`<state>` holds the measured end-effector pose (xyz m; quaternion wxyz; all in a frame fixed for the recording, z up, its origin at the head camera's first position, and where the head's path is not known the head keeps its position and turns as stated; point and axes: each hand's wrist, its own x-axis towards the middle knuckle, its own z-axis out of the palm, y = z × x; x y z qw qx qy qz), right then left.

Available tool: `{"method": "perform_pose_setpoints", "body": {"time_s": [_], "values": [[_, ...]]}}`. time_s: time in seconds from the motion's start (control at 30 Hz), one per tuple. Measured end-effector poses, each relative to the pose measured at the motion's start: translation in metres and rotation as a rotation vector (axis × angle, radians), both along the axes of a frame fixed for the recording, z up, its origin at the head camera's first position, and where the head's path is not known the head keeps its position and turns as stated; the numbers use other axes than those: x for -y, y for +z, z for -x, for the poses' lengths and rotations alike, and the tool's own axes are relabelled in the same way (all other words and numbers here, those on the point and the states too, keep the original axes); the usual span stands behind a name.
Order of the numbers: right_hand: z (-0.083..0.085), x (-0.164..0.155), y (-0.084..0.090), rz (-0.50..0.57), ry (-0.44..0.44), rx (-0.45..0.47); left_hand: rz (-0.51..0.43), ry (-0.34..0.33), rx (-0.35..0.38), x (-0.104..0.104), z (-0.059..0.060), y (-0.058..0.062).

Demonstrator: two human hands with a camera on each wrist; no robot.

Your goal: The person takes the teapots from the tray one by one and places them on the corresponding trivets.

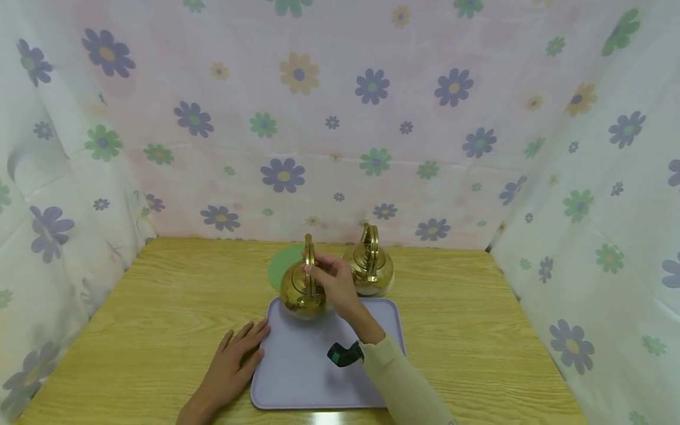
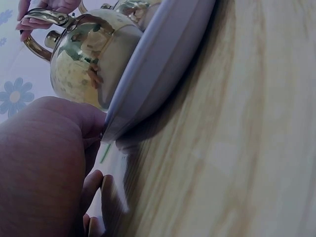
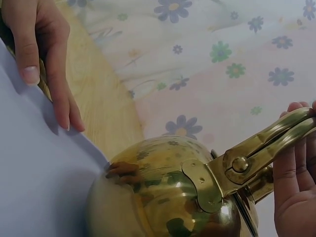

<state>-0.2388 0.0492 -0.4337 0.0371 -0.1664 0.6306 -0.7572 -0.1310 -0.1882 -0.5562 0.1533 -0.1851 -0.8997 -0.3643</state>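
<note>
A shiny brass kettle [image 1: 304, 298] is over the far left part of the lilac tray [image 1: 319, 378]. My right hand [image 1: 336, 280] grips its raised handle, fingers wrapped around the bar in the right wrist view [image 3: 296, 168]. Whether the kettle's base touches the tray is unclear. My left hand [image 1: 234, 363] rests at the tray's left edge, fingers extended, its thumb [image 2: 91, 118] against the rim in the left wrist view. Behind and to the right of the held kettle stands a second brass kettle [image 1: 379, 274], its handle upright.
A round green mat [image 1: 281, 268] lies behind the held kettle, partly hidden by it. The wooden table [image 1: 462, 354] extends to both sides of the tray. Flower-printed cloth [image 1: 329, 100] hangs at the back and on both sides. A dark device [image 1: 344, 354] is strapped to my right wrist.
</note>
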Motion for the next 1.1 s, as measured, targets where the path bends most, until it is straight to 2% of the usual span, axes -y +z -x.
{"method": "perform_pose_setpoints", "body": {"time_s": [0.73, 1.1], "values": [[0.009, 0.007, 0.002, 0.001, -0.001, -0.007, -0.006, 0.003, 0.011, -0.001, -0.001, -0.003], [0.015, 0.010, 0.002, 0.010, 0.004, 0.006, -0.007, -0.002, 0.016, -0.001, -0.002, 0.000]]}}
